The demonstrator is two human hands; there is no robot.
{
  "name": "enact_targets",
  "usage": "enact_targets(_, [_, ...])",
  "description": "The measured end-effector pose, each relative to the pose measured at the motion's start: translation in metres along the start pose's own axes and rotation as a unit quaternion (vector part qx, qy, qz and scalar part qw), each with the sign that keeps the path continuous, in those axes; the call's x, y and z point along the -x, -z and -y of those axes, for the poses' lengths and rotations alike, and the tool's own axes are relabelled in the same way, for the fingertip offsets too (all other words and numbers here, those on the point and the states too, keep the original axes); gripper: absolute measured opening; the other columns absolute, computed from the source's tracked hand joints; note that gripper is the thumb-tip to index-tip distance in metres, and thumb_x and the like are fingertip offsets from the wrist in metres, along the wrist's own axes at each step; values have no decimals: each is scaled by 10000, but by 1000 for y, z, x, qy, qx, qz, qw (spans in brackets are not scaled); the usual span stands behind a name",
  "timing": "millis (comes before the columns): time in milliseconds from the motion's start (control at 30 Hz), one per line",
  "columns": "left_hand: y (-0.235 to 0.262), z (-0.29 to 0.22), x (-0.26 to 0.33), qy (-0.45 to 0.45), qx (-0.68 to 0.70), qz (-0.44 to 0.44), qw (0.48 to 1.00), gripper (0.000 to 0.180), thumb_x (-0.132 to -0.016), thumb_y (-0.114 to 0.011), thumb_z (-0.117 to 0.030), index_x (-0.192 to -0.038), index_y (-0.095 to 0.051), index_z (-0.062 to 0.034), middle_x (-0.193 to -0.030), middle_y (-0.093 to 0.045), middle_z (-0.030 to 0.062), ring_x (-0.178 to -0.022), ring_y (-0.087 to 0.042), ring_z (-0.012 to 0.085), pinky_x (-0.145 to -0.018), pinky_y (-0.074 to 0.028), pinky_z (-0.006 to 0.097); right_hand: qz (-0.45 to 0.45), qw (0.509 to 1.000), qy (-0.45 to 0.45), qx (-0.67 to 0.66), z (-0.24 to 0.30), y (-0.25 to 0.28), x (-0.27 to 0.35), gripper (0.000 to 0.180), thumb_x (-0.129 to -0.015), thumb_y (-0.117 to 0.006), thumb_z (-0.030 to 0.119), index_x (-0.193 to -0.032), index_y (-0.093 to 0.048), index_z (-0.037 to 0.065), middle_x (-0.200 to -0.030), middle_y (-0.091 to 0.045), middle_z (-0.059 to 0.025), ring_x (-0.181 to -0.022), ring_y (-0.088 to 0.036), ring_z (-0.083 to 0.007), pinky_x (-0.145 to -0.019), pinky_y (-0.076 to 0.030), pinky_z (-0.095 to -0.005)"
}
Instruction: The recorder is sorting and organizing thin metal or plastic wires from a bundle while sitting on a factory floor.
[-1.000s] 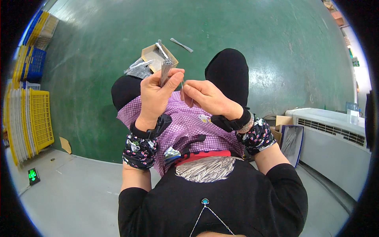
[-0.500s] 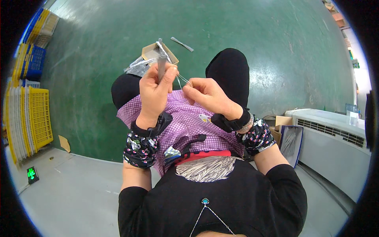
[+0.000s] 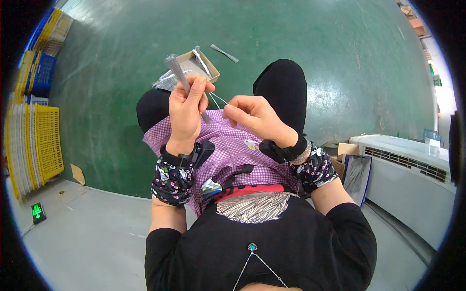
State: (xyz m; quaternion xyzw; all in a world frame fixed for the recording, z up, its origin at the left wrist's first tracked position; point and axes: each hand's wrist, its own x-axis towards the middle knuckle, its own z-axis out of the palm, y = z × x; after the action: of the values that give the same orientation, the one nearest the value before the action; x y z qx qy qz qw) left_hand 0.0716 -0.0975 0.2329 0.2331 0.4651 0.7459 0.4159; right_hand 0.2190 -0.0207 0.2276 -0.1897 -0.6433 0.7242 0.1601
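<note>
Green floor [image 3: 301, 43]; yellow crates [image 3: 39, 140] left.

A small open cardboard box [image 3: 198, 65] sits on the green floor at about eleven o'clock, tan and squarish, with grey strips poking out. At four o'clock, beside the white unit, stands a dark blue open box [image 3: 357, 177] with a brown cardboard carton [image 3: 345, 150] just behind it. At eight o'clock, near the rim, a small dark sign [image 3: 38, 212] glows green. A flat cardboard scrap [image 3: 77, 174] lies near the yellow crates.
</note>
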Motion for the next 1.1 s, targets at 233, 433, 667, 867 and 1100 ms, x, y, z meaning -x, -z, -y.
enact_targets(233, [-9,-6,6,5,-81,10,997,160,-846,-597,-162,-924,-595,-22,-766,-614,56,-483,-406,15,-427,-299,140,-16,999,-18,22,3,-1,0,261,-886,-502,206,-756,-580,-7,-592,-556,-7,-547,-490,-50,-486,-382,-212])
enact_targets(433, [-7,-6,8,23,-88,23,996,237,-807,-645,-132,-1002,-615,-1,-794,-624,31,-499,-413,11,-440,-308,144,-2,999,-32,-7,5,-1,2,253,-912,-477,201,-787,-584,9,-601,-540,11,-500,-418,-14,-430,-301,-175])
enact_targets(667, [-8,-7,8,22,-85,17,996,243,-794,-658,-115,-1000,-617,9,-714,-575,-25,-495,-385,4,-432,-278,153,-3,999,-26,-27,4,-1,3,249,-915,-472,196,-802,-587,7,-599,-536,11,-511,-437,-16,-432,-310,-172])
enact_targets(867, [-7,-5,9,26,-85,14,996,243,-792,-663,-126,-995,-623,3,-678,-553,-39,-494,-384,0,-430,-276,148,0,999,-19,-28,4,-1,4,251,-913,-478,204,-802,-594,11,-596,-535,14,-507,-435,-14,-429,-306,-170])
enact_targets(1100, [-9,-7,9,26,-91,12,995,245,-792,-664,-127,-998,-625,-1,-710,-569,-32,-497,-389,-1,-434,-283,143,6,1000,-20,-6,5,1,4,252,-912,-477,198,-798,-599,9,-595,-536,16,-500,-423,-10,-431,-303,-171])
